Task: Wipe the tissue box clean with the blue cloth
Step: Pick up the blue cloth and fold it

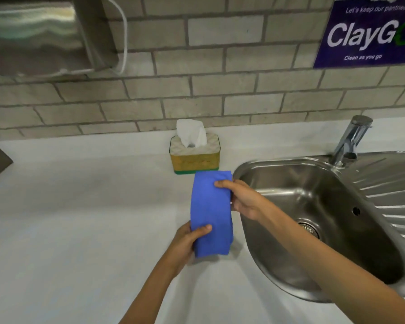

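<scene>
A small tissue box (195, 161) with yellow sides, a green base and a pale patterned top stands on the white counter near the brick wall, a white tissue sticking out of it. Just in front of it I hold a folded blue cloth (209, 209) stretched lengthwise above the counter. My left hand (186, 244) pinches the cloth's near end, thumb on top. My right hand (240, 198) grips its far right edge, close to the box's front. Neither hand touches the box.
A steel sink (313, 206) with a drainer lies to the right, its tap (351, 141) at the back. A metal dispenser (45, 36) hangs on the wall at upper left. A purple sign (369, 33) is on the wall at upper right.
</scene>
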A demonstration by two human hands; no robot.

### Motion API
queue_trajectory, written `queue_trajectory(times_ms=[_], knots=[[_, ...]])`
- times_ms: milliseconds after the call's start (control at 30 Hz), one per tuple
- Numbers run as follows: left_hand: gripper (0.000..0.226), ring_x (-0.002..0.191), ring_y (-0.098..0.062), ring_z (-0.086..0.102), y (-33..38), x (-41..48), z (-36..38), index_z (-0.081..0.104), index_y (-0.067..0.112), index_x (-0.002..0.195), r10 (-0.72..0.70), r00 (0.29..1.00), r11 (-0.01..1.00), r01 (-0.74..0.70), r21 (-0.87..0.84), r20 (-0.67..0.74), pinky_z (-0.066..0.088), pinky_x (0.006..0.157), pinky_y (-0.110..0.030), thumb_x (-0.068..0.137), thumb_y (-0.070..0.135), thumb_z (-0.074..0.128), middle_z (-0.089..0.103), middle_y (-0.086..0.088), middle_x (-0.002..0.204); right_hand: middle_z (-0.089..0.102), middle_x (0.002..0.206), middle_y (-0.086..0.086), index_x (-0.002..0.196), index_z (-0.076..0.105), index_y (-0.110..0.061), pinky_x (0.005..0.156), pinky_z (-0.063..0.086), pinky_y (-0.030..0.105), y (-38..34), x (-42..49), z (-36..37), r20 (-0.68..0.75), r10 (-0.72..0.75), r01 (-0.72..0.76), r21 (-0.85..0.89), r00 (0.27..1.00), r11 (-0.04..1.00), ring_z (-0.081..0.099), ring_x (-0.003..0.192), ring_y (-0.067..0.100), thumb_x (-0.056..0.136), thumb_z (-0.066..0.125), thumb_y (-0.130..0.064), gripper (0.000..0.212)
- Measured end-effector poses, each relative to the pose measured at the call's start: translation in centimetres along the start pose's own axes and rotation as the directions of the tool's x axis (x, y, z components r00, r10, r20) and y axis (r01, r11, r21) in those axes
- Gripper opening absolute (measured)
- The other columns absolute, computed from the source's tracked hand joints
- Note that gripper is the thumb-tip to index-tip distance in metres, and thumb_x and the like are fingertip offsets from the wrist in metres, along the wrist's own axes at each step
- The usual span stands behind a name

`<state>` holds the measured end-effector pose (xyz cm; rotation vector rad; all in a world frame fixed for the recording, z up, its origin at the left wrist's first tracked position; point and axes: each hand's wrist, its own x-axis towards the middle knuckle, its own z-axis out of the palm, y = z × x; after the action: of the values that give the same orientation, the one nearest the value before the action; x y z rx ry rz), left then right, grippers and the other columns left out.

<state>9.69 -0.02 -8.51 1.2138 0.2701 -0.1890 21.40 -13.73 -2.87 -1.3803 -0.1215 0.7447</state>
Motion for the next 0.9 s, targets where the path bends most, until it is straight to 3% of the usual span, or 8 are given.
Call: queue_trajectory(times_ms=[200,333,467,567,667,733,800,900], knots=[[0.034,0.088,-0.017,0.072,1.3,1.3,-2.2,0.067,0.011,0.103,-0.077,0.993,0.929,0.040,-0.367,-0.087,0.059,0.067,-0.028,0.070,0.021,0.068,0.075,-0.004,0.101,0.066,0.094,-0.002,0.113,0.056,-0.012,0.066,0.053,0.025,-0.1,2.7,-0.3,-0.134,-0.022,0.041,0.136,0.991,0.990,0.063,0.083,0.012,0.083,0.060,-0.011,0.031],[0.036,0.076,-0.021,0.073,2.7,1.9,-3.4,0.063,0.005,0.108,-0.222,0.969,0.858,0.142,-0.493,-0.108,0.059,0.056,-0.027,0.074,0.019,0.061,0.077,-0.008,0.090,0.068,0.097,0.008,0.104,0.050,-0.014,0.069,0.053,0.022,1.5,3.6,2.1,-0.255,-0.281,0.249,-0.149,0.925,0.957,0.064,0.082,0.015,0.080,0.061,0.001,0.030],[0.047,0.082,-0.026,0.073,4.3,3.4,-4.8,0.066,0.005,0.108,-0.227,0.972,0.844,0.167,-0.509,-0.058,0.059,0.067,-0.033,0.088,0.043,0.047,0.075,-0.014,0.097,0.064,0.083,-0.012,0.088,0.059,-0.025,0.066,0.048,0.016,1.6,3.6,4.4,0.065,-0.528,0.487,-0.494,0.846,0.720,0.061,0.081,0.005,0.070,0.059,0.008,0.038],[0.053,0.083,-0.024,0.072,5.8,4.6,-5.1,0.073,0.008,0.094,-0.152,0.988,0.886,0.126,-0.446,-0.023,0.061,0.068,-0.033,0.082,0.054,0.049,0.075,-0.014,0.096,0.070,0.089,0.001,0.096,0.068,-0.014,0.075,0.049,0.029,1.4,3.7,5.4,0.271,-0.497,0.532,-0.671,0.824,0.517,0.060,0.086,0.021,0.064,0.064,0.001,0.036],[0.045,0.077,-0.023,0.073,6.4,5.9,-5.5,0.075,0.009,0.084,-0.142,0.990,0.912,0.126,-0.390,-0.012,0.060,0.063,-0.031,0.083,0.046,0.050,0.076,-0.013,0.085,0.071,0.092,0.007,0.100,0.069,-0.014,0.077,0.047,0.029,1.3,3.8,5.7,0.358,-0.449,0.542,-0.742,0.818,0.395,0.059,0.085,0.023,0.064,0.070,-0.009,0.037],[0.037,0.075,-0.023,0.072,6.3,6.8,-5.9,0.070,0.007,0.091,-0.160,0.986,0.931,0.135,-0.339,-0.049,0.059,0.062,-0.031,0.090,0.034,0.045,0.076,-0.012,0.083,0.072,0.091,0.005,0.098,0.070,-0.014,0.077,0.049,0.025,0.9,4.1,5.3,0.382,-0.408,0.542,-0.726,0.829,0.423,0.062,0.083,0.019,0.065,0.072,-0.014,0.033],[0.033,0.078,-0.023,0.068,6.1,7.6,-6.2,0.061,0.003,0.099,-0.171,0.979,0.955,0.138,-0.262,-0.108,0.055,0.066,-0.032,0.095,0.025,0.037,0.073,-0.014,0.083,0.073,0.089,-0.001,0.090,0.072,-0.016,0.076,0.048,0.018,0.1,5.0,4.2,0.306,-0.409,0.501,-0.657,0.860,0.563,0.064,0.082,0.005,0.069,0.072,-0.013,0.021],[0.025,0.069,-0.014,0.062,6.2,8.4,-6.6,0.056,-0.002,0.096,-0.164,0.944,0.986,0.154,-0.059,-0.287,0.048,0.059,-0.023,0.093,0.017,0.040,0.063,-0.011,0.076,0.069,0.084,-0.009,0.081,0.068,-0.028,0.076,0.042,0.019,-2.3,7.7,1.0,-0.040,-0.515,0.403,-0.572,0.856,0.714,0.061,0.080,0.000,0.074,0.071,-0.009,0.020]])
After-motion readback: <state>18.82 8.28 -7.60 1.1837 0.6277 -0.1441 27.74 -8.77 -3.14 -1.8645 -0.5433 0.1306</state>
